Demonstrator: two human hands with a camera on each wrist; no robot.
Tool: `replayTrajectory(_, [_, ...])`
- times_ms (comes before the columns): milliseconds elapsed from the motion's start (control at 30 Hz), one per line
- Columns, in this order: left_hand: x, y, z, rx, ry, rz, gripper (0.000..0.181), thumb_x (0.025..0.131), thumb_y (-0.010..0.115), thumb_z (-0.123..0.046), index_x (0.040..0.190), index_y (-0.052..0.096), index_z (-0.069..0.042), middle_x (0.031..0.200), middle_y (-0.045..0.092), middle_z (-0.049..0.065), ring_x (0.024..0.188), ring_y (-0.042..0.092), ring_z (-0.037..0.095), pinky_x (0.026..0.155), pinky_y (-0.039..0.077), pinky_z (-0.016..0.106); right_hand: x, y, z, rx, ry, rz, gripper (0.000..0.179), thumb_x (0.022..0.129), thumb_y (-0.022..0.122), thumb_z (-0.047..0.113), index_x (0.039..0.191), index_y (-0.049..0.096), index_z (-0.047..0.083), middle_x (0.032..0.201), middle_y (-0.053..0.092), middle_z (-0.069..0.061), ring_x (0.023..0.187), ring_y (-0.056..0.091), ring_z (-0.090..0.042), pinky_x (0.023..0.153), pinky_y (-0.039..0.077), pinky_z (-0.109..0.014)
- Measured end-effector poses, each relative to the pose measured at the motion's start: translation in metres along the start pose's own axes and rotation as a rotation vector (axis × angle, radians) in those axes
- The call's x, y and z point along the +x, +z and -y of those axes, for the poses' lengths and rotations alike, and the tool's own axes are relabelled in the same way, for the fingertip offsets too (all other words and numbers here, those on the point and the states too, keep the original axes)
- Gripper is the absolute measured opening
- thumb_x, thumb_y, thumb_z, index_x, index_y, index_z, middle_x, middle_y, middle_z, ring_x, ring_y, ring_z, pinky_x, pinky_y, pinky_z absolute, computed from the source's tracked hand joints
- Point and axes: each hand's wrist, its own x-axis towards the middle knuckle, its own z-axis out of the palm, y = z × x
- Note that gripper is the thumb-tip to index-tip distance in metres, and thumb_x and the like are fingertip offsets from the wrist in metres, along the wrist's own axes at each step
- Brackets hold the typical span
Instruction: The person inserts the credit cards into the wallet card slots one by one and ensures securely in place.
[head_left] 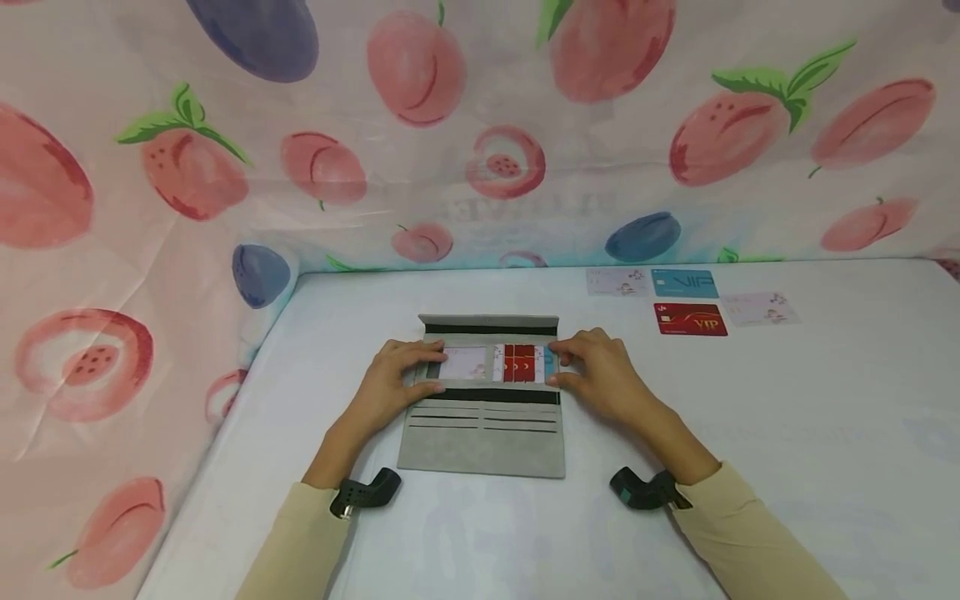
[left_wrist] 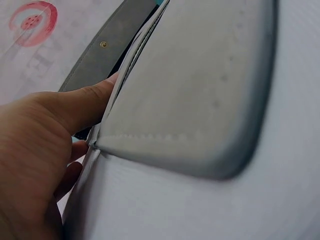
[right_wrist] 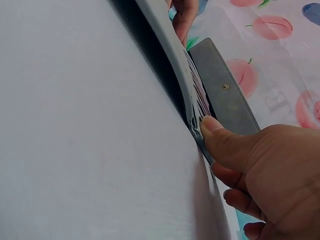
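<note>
A grey wallet [head_left: 480, 454] lies unfolded on the white table, with slots across its near panel. In its middle section sit a pale card [head_left: 465, 364], red-and-white cards [head_left: 519, 363] and a strip of blue card [head_left: 551, 362] at the right. My left hand [head_left: 390, 379] pinches the wallet's left edge; its thumb lies against the fold in the left wrist view. At the opposite edge, my right hand [head_left: 603, 379] grips the wallet between thumb and fingers. The right wrist view shows layered pockets beside that thumb and a flap [right_wrist: 220, 80] with a brass snap.
Behind and right of the wallet lie a blue VIP card [head_left: 684, 283], a red VIP card [head_left: 691, 319] and two pale cards, one being the far-left card [head_left: 617, 282]. A fruit-patterned sheet [head_left: 570, 183] hangs along the table's back and left. Each wrist wears a black camera.
</note>
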Motion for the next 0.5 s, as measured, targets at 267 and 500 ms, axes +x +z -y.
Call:
replayTrajectory(267, [0.0021, -0.0003, 0.0017, -0.005, -0.006, -0.001, 0.041, 0.077, 0.081, -0.022, 0.116, 0.07, -0.015, 0.133, 0.057, -0.004, 0.11, 0.046, 0.017, 0.095, 0.037, 0.039, 0.0019, -0.0011, -0.0017, 0.001, -0.003, 0.012, 0.047, 0.08, 0.079, 0.019, 0.121, 0.064, 0.002, 0.084, 0.056, 0.002, 0.094, 0.046, -0.022, 0.08, 0.03, -0.042])
replayTrajectory(500, [-0.0002, -0.004, 0.0051, -0.002, 0.009, 0.018, 0.041, 0.081, 0.077, -0.019, 0.121, 0.068, -0.012, 0.133, 0.057, -0.002, 0.111, 0.046, 0.019, 0.096, 0.037, 0.04, 0.0023, -0.0018, -0.003, -0.024, -0.031, 0.018, 0.046, 0.079, 0.08, 0.021, 0.119, 0.066, 0.004, 0.085, 0.058, 0.003, 0.094, 0.046, -0.022, 0.078, 0.032, -0.042])
